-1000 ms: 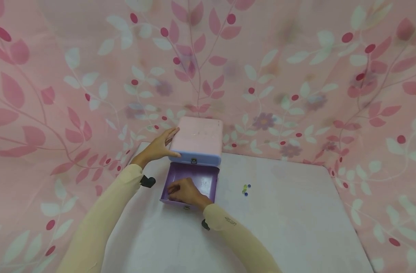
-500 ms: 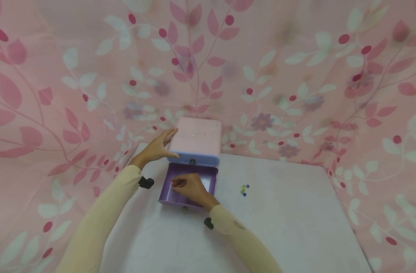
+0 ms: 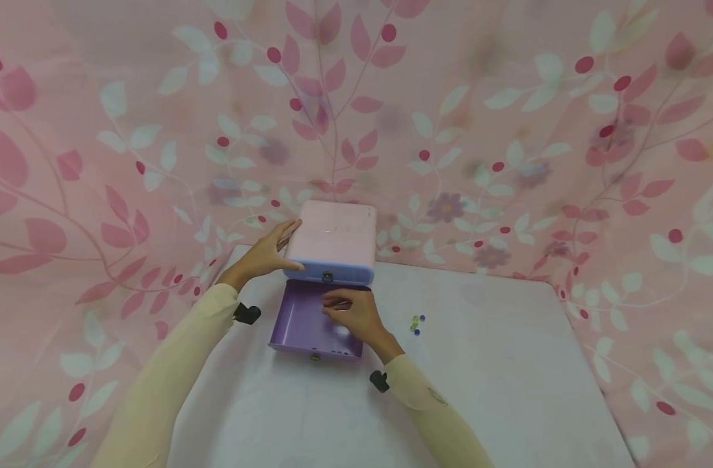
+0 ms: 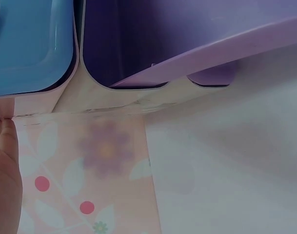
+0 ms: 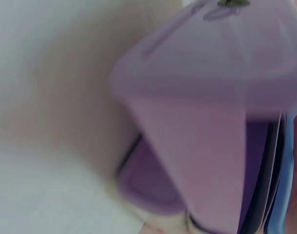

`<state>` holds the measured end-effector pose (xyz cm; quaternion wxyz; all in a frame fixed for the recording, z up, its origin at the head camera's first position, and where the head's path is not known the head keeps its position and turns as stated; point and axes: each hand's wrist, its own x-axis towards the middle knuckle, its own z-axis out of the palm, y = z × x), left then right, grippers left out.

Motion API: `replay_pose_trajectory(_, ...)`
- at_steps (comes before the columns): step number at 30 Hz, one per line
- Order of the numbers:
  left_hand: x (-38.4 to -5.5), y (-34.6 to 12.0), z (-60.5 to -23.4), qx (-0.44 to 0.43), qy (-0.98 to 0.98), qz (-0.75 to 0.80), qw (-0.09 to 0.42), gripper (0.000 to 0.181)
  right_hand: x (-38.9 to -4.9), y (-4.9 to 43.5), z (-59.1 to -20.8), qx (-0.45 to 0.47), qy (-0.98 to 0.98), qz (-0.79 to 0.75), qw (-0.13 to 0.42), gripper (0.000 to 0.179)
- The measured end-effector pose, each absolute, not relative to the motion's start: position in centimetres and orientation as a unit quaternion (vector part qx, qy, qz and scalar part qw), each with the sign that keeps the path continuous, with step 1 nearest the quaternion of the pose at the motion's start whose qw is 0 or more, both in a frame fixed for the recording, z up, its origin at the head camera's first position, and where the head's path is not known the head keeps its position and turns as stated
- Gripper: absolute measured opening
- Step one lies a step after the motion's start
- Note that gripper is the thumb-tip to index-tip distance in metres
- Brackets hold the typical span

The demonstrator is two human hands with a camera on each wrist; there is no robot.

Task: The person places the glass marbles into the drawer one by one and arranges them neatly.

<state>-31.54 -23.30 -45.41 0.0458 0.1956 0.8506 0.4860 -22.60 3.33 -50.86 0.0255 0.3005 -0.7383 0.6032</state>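
A small drawer cabinet with a pink top has a closed blue upper drawer. Its purple lower drawer is pulled out toward me. At the cabinet's left front corner rests my left hand, thumb on the blue front and fingers spread along the side. My right hand hovers over the right part of the purple drawer with its fingertips pinched together; I cannot tell what small thing is between them. Several dark marbles lie along the drawer's front wall. The right wrist view shows the purple drawer front close up.
Several green and blue marbles lie in a small group on the white tabletop, right of the drawer. A pink floral cloth hangs behind the cabinet and on both sides. Metal pulls stick out from the drawer fronts.
My right hand has risen from the drawer's front left and moved right, fingertips pinched, uncovering the dark marbles at the front wall. The left hand keeps its place on the cabinet.
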Motion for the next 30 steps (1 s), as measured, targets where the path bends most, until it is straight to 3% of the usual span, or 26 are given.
replay_pose_trajectory(9,-31.1,-22.6,-44.1,0.216,0.837,0.500,0.055,0.118,-22.1,8.5,-49.1,0.273,-0.745,0.604,0.073,0.026)
replay_pose_trajectory(13,-30.5,-22.8,-43.1,0.219,0.841,0.490,0.069,0.118,-23.0,11.0,-50.5,0.252,-0.756,0.597,0.091,0.026)
replay_pose_trajectory(30,-31.7,-23.3,-45.5,0.224,0.825,0.516,0.051,0.133,-26.5,20.6,-58.3,0.068,-0.858,0.493,0.125,0.022)
